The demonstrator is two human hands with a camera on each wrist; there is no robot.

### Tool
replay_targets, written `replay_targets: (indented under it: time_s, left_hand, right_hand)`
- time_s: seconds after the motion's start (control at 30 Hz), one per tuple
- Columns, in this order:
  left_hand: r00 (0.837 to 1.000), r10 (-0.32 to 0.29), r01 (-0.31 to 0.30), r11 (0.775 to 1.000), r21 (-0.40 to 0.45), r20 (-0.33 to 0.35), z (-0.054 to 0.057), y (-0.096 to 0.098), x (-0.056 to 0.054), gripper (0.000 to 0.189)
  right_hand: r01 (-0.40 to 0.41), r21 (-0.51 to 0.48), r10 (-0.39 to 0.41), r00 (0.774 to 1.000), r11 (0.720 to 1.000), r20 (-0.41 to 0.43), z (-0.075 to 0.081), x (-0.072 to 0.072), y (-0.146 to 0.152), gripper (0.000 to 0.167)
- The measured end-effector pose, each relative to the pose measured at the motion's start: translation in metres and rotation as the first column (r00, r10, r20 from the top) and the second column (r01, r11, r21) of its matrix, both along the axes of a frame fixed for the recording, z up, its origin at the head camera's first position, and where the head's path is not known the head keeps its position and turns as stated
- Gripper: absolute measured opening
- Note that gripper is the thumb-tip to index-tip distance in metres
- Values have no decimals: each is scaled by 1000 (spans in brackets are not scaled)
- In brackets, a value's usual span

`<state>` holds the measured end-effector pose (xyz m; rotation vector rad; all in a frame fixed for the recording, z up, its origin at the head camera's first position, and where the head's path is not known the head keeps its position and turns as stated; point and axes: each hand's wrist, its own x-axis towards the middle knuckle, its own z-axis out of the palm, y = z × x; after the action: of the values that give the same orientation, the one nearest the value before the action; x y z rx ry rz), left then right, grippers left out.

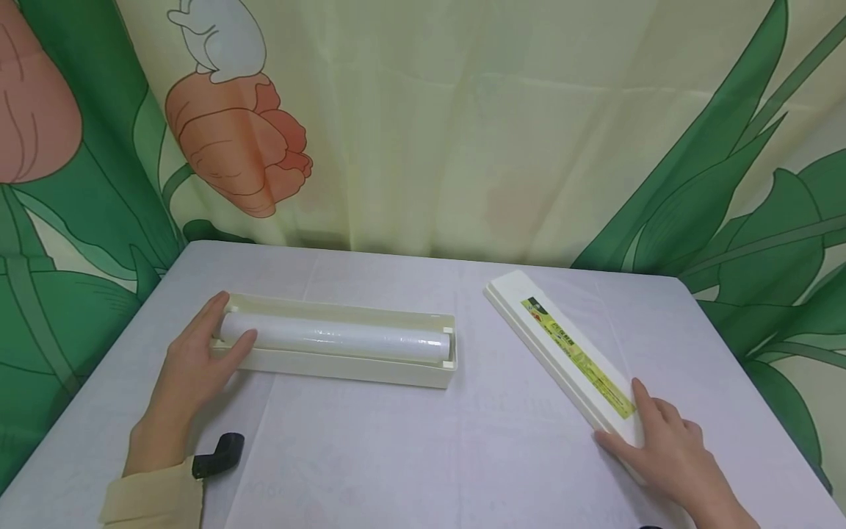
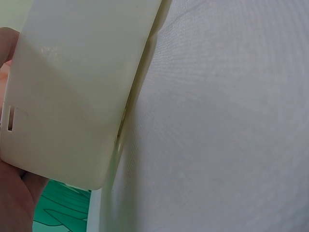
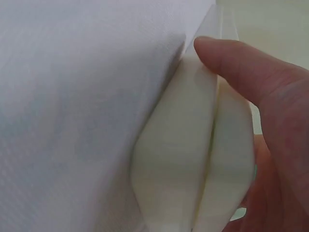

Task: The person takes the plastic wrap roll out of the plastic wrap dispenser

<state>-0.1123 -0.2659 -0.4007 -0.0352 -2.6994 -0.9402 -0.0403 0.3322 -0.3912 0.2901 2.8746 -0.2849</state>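
Observation:
A long cream box point(image 1: 344, 367) lies open-topped on the left half of the table, with a roll of cling film point(image 1: 344, 339) inside it. My left hand point(image 1: 192, 360) grips the box's left end, thumb over the front wall and fingers at the back corner. In the left wrist view the box's smooth front wall point(image 2: 87, 87) fills the left side. The white lid point(image 1: 562, 360), bearing a yellow-green label, lies slantwise on the right. My right hand point(image 1: 674, 448) holds its near end between thumb and fingers. In the right wrist view the thumb presses the lid's side point(image 3: 174, 140).
A white cloth point(image 1: 396, 455) covers the table. Behind stands a curtain point(image 1: 429, 147) printed with leaves, a carrot and a rabbit. A black camera mount point(image 1: 221, 455) sticks out from the left sleeve point(image 1: 155, 496).

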Motion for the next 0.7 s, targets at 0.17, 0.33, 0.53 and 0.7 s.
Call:
replay_targets:
  time_s: [0.17,0.33,0.53,0.7]
  left_hand:
    - [1000,-7,7,1000,3,-11,-1,0,0,76]
    - [1000,-10,10,1000,9,-10,-1,0,0,76]
    - [1000,-11,11,1000,7,-17,0,0,0,75]
    - [1000,-9,9,1000,8,-22,0,0,0,75]
  right_hand:
    - [-31,31,32,998,999,-59,3,0,1,129]
    - [-28,58,36,990,998,-137,8,-3,-2,125]
    - [-25,77,43,969,997,-243,12,-6,-12,121]
    - [-34,75,54,956,997,-289,13,-9,-22,116]
